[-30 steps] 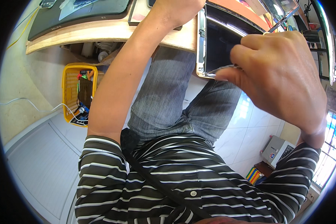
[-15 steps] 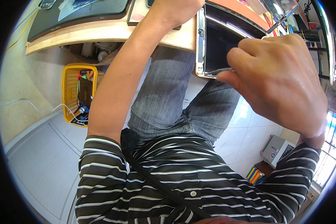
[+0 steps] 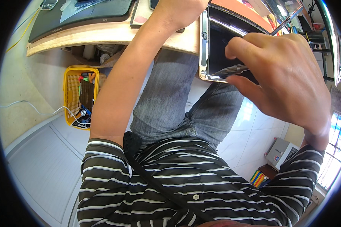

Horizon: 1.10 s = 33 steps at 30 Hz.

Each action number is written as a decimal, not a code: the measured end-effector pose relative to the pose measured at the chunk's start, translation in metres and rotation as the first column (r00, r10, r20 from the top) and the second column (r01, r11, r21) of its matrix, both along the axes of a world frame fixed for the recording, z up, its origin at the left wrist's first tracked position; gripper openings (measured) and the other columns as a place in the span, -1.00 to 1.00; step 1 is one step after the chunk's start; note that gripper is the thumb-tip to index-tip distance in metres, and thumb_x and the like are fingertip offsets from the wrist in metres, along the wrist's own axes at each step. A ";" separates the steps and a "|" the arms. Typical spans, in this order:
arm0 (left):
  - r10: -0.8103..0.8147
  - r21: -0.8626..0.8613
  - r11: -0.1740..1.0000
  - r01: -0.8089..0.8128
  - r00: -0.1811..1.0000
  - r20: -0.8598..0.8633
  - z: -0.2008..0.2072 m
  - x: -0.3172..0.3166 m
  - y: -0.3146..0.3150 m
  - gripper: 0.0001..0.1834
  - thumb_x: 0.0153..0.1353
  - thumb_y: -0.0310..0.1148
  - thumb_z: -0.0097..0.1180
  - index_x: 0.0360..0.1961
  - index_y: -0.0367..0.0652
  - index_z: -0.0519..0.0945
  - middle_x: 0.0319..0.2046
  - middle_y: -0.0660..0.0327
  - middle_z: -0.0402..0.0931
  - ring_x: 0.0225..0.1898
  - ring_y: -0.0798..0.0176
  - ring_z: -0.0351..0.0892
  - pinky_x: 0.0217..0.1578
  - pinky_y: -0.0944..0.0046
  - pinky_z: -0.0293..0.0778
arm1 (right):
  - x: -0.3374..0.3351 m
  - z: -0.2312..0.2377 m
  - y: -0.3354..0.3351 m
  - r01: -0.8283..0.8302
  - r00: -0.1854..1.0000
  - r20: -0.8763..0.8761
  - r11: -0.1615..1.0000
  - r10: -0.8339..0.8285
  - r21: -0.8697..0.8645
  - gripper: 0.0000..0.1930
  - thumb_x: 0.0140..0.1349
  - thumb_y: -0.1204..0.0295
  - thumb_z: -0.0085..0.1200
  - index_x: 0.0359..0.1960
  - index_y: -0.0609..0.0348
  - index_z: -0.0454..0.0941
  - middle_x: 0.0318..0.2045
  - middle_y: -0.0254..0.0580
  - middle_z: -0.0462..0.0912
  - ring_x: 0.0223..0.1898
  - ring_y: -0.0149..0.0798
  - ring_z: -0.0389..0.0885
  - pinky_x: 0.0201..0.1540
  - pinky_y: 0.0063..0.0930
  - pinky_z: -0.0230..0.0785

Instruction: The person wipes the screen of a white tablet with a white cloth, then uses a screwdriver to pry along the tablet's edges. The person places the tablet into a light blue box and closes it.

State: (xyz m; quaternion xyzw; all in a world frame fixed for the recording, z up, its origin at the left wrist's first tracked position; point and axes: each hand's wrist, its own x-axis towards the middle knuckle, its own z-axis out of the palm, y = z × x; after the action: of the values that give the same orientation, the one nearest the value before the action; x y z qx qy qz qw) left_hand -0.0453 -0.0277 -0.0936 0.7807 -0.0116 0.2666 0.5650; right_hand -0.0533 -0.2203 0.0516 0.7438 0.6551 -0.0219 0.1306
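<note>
An opened tablet (image 3: 203,56) lies at the table's front edge, its dark screen panel (image 3: 221,45) framed by a pale metal border with small parts exposed. My right hand (image 3: 284,77) is over its near right side, holding slim grey metal tweezers (image 3: 235,70). Their fine tip points at the tablet's near left corner; whether it touches is too small to tell. The thumb lies beside the tool and the index finger is bent above it. My left hand (image 3: 185,11) is by the tablet's far left edge. Its fingers are cut off at the top of the picture.
A raised glass panel (image 3: 282,11) stands right of the tablet, above an orange surface (image 3: 238,15). On the wooden table (image 3: 91,41) at left lies a black flat case (image 3: 79,20). A yellow basket (image 3: 67,90) of odds and ends is on the floor. My knees are under the table.
My right index finger has lifted and moved apart from the thumb, showing more of the tweezers. Their tip remains around the same tablet corner. My left arm has barely shifted.
</note>
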 end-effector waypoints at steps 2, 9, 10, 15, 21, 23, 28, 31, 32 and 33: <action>-0.005 -0.051 0.999 0.008 0.999 0.054 0.000 -0.002 -0.002 -0.69 0.46 -0.26 0.07 -0.20 -0.37 0.63 -0.43 0.01 0.66 -0.38 0.26 0.59 -0.31 0.17 0.48 | 0.001 0.000 0.000 -0.033 0.999 -0.031 0.999 0.033 -0.002 -0.74 0.08 0.31 0.39 -0.44 0.15 0.54 -0.54 -0.22 0.53 -0.48 -0.03 0.59 -0.44 -0.16 0.32; -0.043 -0.132 0.990 0.046 0.999 0.025 0.000 -0.001 -0.004 -0.66 0.50 -0.21 0.04 -0.16 -0.34 0.64 -0.39 0.09 0.69 -0.36 0.33 0.60 -0.32 0.24 0.48 | 0.005 -0.001 -0.002 0.014 0.996 -0.085 1.000 -0.014 0.001 -0.78 0.06 0.39 0.41 -0.42 0.16 0.57 -0.53 -0.21 0.54 -0.45 -0.02 0.61 -0.41 -0.15 0.36; -0.054 -0.137 0.989 0.056 0.998 0.014 0.001 -0.002 -0.004 -0.65 0.51 -0.20 0.04 -0.16 -0.33 0.64 -0.39 0.09 0.69 -0.36 0.34 0.60 -0.32 0.25 0.47 | 0.006 -0.003 -0.003 0.033 0.992 -0.124 0.999 -0.028 0.035 -0.79 0.06 0.41 0.40 -0.42 0.16 0.58 -0.53 -0.20 0.56 -0.45 -0.02 0.62 -0.41 -0.17 0.36; -0.116 -0.234 0.967 0.101 0.992 -0.055 -0.019 0.005 0.009 -0.69 0.50 -0.22 0.13 -0.03 -0.29 0.66 -0.27 0.23 0.66 -0.20 0.44 0.62 -0.15 0.32 0.62 | 0.032 0.007 -0.007 0.206 0.938 -0.332 0.935 -0.104 0.287 -0.86 0.13 0.50 0.38 -0.32 0.22 0.66 -0.43 -0.20 0.69 -0.42 -0.28 0.67 -0.45 -0.39 0.37; -0.081 -0.305 0.949 0.081 0.997 0.010 -0.028 0.011 0.001 -0.65 0.56 -0.12 0.01 -0.05 -0.21 0.64 -0.24 0.33 0.53 -0.11 0.49 0.57 -0.11 0.32 0.72 | 0.063 0.005 -0.005 0.549 0.786 -0.582 0.670 -0.211 0.499 -0.89 0.25 0.53 0.31 -0.27 0.36 0.69 -0.41 -0.26 0.71 -0.47 -0.52 0.64 -0.45 -0.66 0.45; -0.103 -0.315 0.944 0.102 0.995 0.014 -0.032 0.012 0.005 -0.65 0.56 -0.12 0.01 -0.07 -0.20 0.64 -0.25 0.34 0.52 -0.12 0.50 0.56 -0.11 0.34 0.72 | 0.066 0.012 -0.003 0.664 0.659 -0.723 0.612 -0.207 0.430 -0.86 0.27 0.53 0.31 -0.23 0.38 0.69 -0.41 -0.23 0.71 -0.50 -0.51 0.65 -0.48 -0.68 0.48; -0.122 -0.284 0.952 0.118 0.992 0.003 -0.031 0.009 0.010 -0.63 0.56 -0.08 0.00 -0.10 -0.19 0.63 -0.28 0.35 0.50 -0.14 0.53 0.54 -0.11 0.34 0.73 | 0.070 -0.005 0.001 0.633 0.736 -0.629 0.586 -0.252 0.506 -0.84 0.26 0.48 0.34 -0.23 0.36 0.70 -0.40 -0.23 0.72 -0.52 -0.53 0.63 -0.54 -0.68 0.46; -0.104 -0.268 0.958 0.102 0.995 0.007 -0.029 0.009 0.007 -0.62 0.56 -0.08 -0.01 -0.09 -0.20 0.63 -0.25 0.34 0.53 -0.13 0.53 0.55 -0.11 0.33 0.74 | 0.069 -0.004 0.001 0.643 0.727 -0.628 0.595 -0.276 0.483 -0.83 0.27 0.46 0.34 -0.22 0.35 0.70 -0.41 -0.25 0.71 -0.52 -0.55 0.61 -0.53 -0.69 0.45; -0.094 -0.266 0.960 0.090 0.996 0.000 -0.028 0.009 0.006 -0.62 0.56 -0.08 -0.01 -0.09 -0.20 0.63 -0.24 0.33 0.54 -0.13 0.53 0.55 -0.11 0.33 0.74 | 0.070 -0.005 0.002 0.658 0.708 -0.651 0.591 -0.274 0.466 -0.83 0.27 0.46 0.34 -0.23 0.35 0.70 -0.42 -0.27 0.71 -0.53 -0.55 0.61 -0.53 -0.69 0.44; -0.092 -0.270 0.958 0.092 0.996 0.013 -0.027 0.009 0.006 -0.62 0.56 -0.08 -0.01 -0.08 -0.21 0.63 -0.22 0.32 0.56 -0.11 0.52 0.56 -0.10 0.33 0.74 | 0.072 -0.005 0.002 0.674 0.687 -0.674 0.587 -0.274 0.448 -0.83 0.28 0.46 0.34 -0.23 0.34 0.70 -0.43 -0.28 0.71 -0.53 -0.56 0.60 -0.52 -0.69 0.43</action>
State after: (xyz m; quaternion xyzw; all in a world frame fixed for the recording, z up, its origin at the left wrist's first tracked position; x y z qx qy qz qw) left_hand -0.0364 -0.0219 -0.1210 0.6949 -0.0115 0.2392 0.6780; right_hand 0.0185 -0.2186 0.0466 0.8532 0.3901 -0.0288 -0.3450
